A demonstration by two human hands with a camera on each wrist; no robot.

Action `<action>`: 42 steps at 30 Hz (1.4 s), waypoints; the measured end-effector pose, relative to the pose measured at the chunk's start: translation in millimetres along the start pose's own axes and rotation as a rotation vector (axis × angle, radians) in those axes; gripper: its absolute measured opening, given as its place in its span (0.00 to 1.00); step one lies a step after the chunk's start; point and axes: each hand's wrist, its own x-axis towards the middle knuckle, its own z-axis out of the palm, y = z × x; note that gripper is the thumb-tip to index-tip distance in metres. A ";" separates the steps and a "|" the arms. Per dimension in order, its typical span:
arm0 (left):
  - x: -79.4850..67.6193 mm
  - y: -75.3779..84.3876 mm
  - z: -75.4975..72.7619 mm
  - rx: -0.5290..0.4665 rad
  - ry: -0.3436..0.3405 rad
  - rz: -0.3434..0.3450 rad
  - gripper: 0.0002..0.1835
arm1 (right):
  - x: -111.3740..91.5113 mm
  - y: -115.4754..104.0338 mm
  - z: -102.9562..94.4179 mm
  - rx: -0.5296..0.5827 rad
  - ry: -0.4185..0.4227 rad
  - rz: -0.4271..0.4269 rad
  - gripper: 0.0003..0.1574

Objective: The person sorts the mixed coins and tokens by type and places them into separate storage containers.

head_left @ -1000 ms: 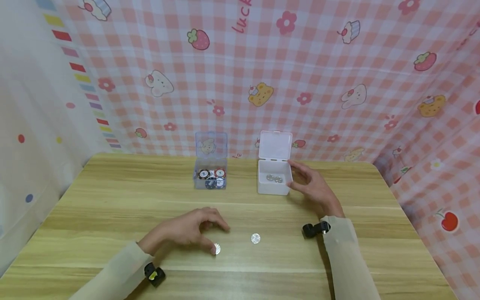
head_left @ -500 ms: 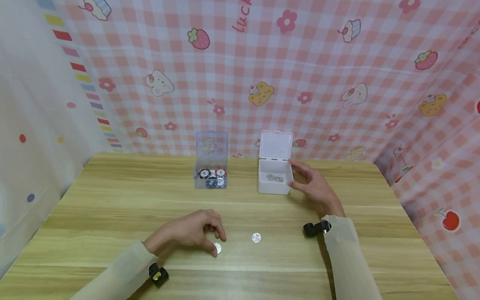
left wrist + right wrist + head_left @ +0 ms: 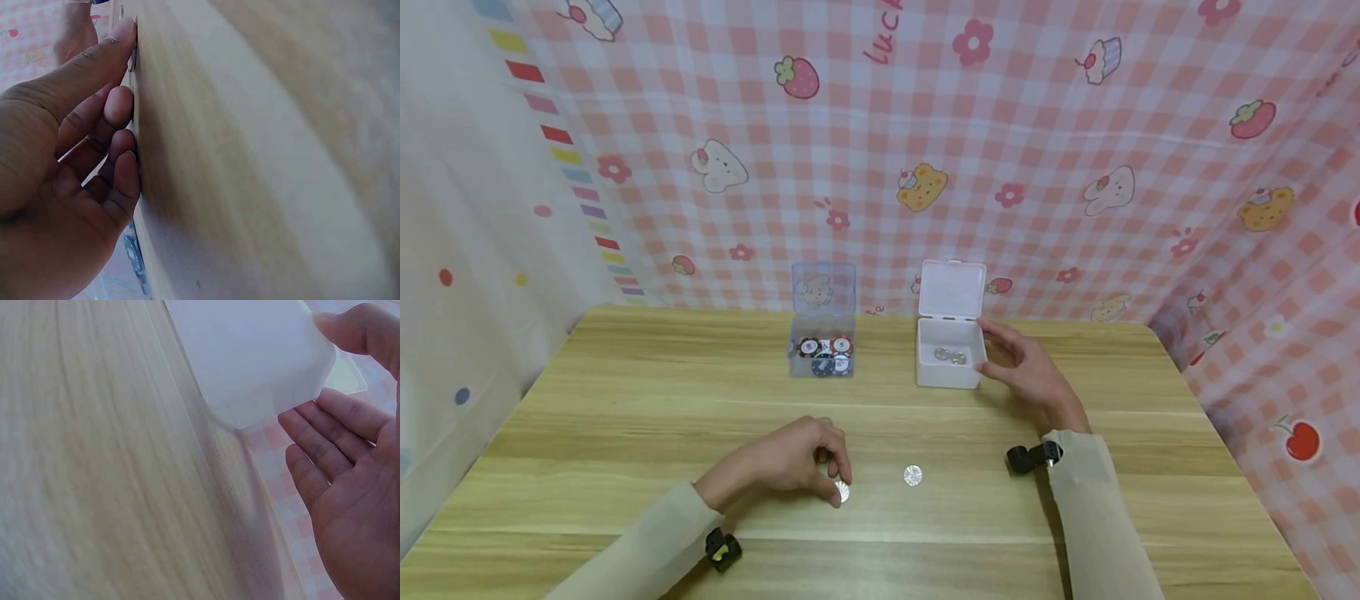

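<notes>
My left hand (image 3: pixel 790 457) pinches a silver coin (image 3: pixel 843 492) between thumb and index finger, low over the wooden table. In the left wrist view the coin is a thin edge by the thumb tip, and the other fingers curl close to the tabletop. A second silver coin (image 3: pixel 912 475) lies flat to its right. My right hand (image 3: pixel 1026 367) rests against the right side of a white plastic box (image 3: pixel 947 377), thumb at the front corner, fingers fairly straight towards the back. The box's lid stands up, and two silver coins (image 3: pixel 950 356) lie inside.
A clear bluish box (image 3: pixel 822 327) with its lid raised stands left of the white one and holds several poker chips (image 3: pixel 824 354). Behind the table (image 3: pixel 647 417) hangs a pink checked cloth (image 3: pixel 865 133).
The left thumb and index finger have closed together on the coin, and the hand has shifted slightly right with it. The right hand stays at the white box.
</notes>
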 end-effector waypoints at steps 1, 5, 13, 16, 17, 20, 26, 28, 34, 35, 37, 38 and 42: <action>0.8 0.1 0.3 0.000 0.003 -0.003 0.10 | 1.3 3.6 -0.4 0.001 0.005 -0.001 0.42; 2.2 1.2 0.0 -0.008 0.008 -0.008 0.10 | 1.9 7.3 -0.8 -0.006 0.014 -0.011 0.41; 0.8 2.8 -1.8 -0.027 0.005 -0.020 0.10 | 2.8 8.0 -0.4 -0.007 0.001 -0.027 0.42; 0.0 1.6 -2.1 -0.058 0.015 -0.004 0.09 | 2.6 8.1 0.0 0.001 0.000 -0.029 0.42; 0.0 1.0 -2.1 -0.073 0.018 0.003 0.09 | 2.6 8.1 0.1 0.004 0.000 -0.030 0.42; 0.4 -0.6 -2.2 -0.142 0.013 0.018 0.07 | 2.4 8.3 0.0 0.005 -0.001 -0.033 0.42; 2.2 -1.8 -3.0 -0.242 -0.002 -0.013 0.05 | 2.2 7.9 -0.6 0.004 -0.001 -0.034 0.43; 2.5 -1.6 -3.8 -0.224 0.013 -0.024 0.04 | 2.3 8.2 -0.7 0.006 -0.002 -0.039 0.43; 3.2 0.6 -7.2 -0.177 0.051 -0.029 0.03 | 3.9 10.6 -1.3 0.010 -0.013 -0.058 0.44; 3.5 0.8 -7.5 -0.173 0.057 -0.031 0.03 | 4.1 10.7 -1.4 0.010 -0.016 -0.060 0.44; 4.7 0.9 -7.8 -0.169 0.071 -0.035 0.01 | 4.2 10.6 -1.5 0.008 -0.021 -0.066 0.43; 5.5 0.9 -7.9 -0.170 0.077 -0.037 0.01 | 4.2 10.5 -1.6 0.008 -0.020 -0.065 0.43; 9.8 -0.4 -7.9 -0.178 0.104 -0.039 0.04 | 3.9 10.3 -1.8 0.005 -0.018 -0.064 0.43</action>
